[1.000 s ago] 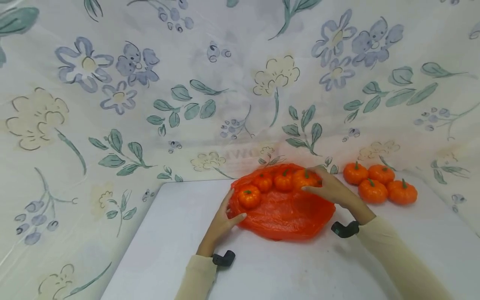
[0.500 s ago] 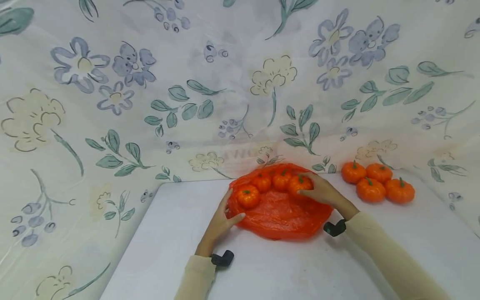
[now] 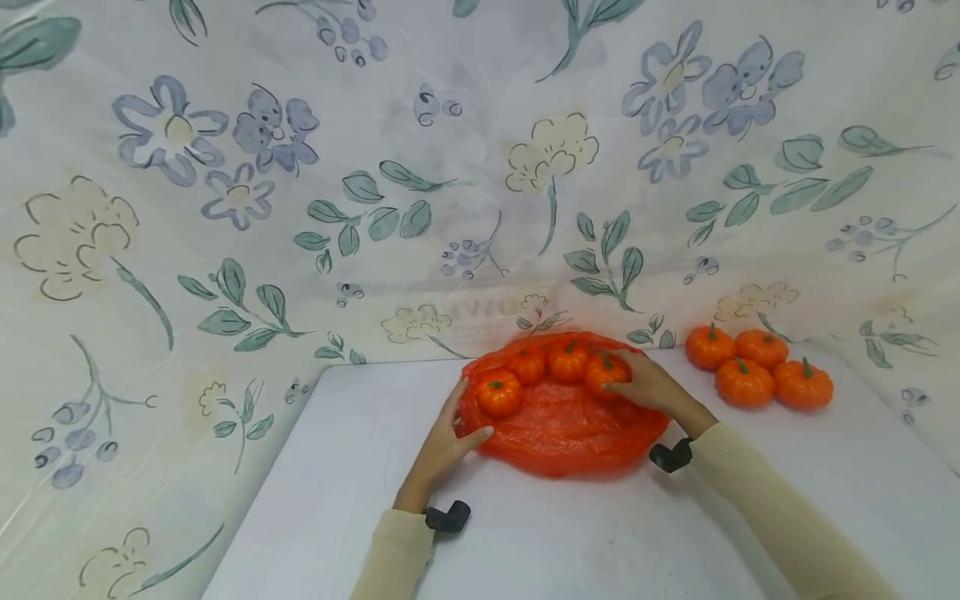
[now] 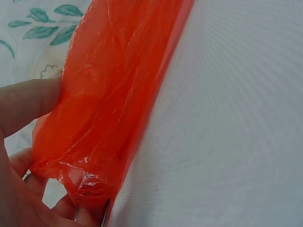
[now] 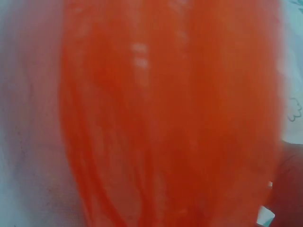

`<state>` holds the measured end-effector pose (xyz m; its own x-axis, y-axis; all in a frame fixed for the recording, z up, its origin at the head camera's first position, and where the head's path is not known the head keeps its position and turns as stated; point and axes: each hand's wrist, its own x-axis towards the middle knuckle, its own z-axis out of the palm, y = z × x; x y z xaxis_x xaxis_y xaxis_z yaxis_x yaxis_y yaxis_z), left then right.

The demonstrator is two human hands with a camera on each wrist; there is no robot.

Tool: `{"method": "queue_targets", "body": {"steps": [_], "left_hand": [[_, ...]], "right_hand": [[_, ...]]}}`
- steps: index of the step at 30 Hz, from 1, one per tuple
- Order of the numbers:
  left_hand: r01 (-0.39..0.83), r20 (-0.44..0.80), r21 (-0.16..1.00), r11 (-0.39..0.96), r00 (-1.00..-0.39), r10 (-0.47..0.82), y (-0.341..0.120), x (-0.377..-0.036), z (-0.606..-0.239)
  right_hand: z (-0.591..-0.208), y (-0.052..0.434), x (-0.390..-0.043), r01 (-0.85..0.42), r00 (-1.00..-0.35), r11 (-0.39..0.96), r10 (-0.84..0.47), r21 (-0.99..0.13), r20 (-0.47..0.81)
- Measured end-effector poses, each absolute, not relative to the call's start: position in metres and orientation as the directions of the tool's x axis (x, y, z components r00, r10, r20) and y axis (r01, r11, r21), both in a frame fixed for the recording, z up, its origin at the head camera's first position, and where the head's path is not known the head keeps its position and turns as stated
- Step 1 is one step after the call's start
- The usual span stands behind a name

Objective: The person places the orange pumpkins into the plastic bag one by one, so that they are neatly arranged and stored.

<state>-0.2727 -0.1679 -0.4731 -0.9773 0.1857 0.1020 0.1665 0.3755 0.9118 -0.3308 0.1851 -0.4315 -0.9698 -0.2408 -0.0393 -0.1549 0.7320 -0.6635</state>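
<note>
An open red plastic bag point(image 3: 570, 446) lies on the white table, with several small orange pumpkins inside along its back and left. My left hand point(image 3: 444, 442) holds the bag's left side, thumb apart from the fingers; in the left wrist view the fingers point(image 4: 35, 184) curl about the thin plastic. At the bag's right, my right hand point(image 3: 651, 385) grips a small pumpkin point(image 3: 602, 375) just inside the opening. That pumpkin sits close beside another pumpkin point(image 3: 567, 362). In the right wrist view the red plastic point(image 5: 165, 113) is blurred and hides most of the hand.
Several more pumpkins point(image 3: 745, 383) stand grouped on the table to the right of the bag. A floral sheet point(image 3: 480, 167) hangs behind the white table point(image 3: 337, 467). Dark cameras are strapped to both wrists.
My right hand has moved left and slightly down with the pumpkin, bringing it further into the bag beside the others. The left hand has stayed at the bag's left side.
</note>
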Motion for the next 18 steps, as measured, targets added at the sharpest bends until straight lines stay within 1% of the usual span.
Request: {"method": "queue_targets", "body": {"steps": [3,6,11,18], "left_hand": [[0.16,0.087,0.909,0.385,-0.976,0.2,-0.166,-0.265,-0.459],[0.165,0.087,0.906,0.39,-0.974,0.21,-0.164,-0.258,-0.45],[0.181,0.106,0.91,0.372,-0.971,0.212,-0.164,-0.257,-0.449],[0.183,0.104,0.91,0.373,-0.969,0.224,-0.165,-0.258,-0.448]], "right_hand": [[-0.434,0.185,-0.333,-0.18,-0.967,0.724,-0.253,-0.666,-0.015],[-0.436,0.185,-0.335,-0.191,-0.967,0.748,-0.254,-0.635,-0.008],[-0.434,0.184,-0.337,-0.17,-0.971,0.798,-0.237,-0.578,-0.041],[-0.431,0.183,-0.337,-0.127,-0.974,0.83,-0.209,-0.544,-0.092]]}}
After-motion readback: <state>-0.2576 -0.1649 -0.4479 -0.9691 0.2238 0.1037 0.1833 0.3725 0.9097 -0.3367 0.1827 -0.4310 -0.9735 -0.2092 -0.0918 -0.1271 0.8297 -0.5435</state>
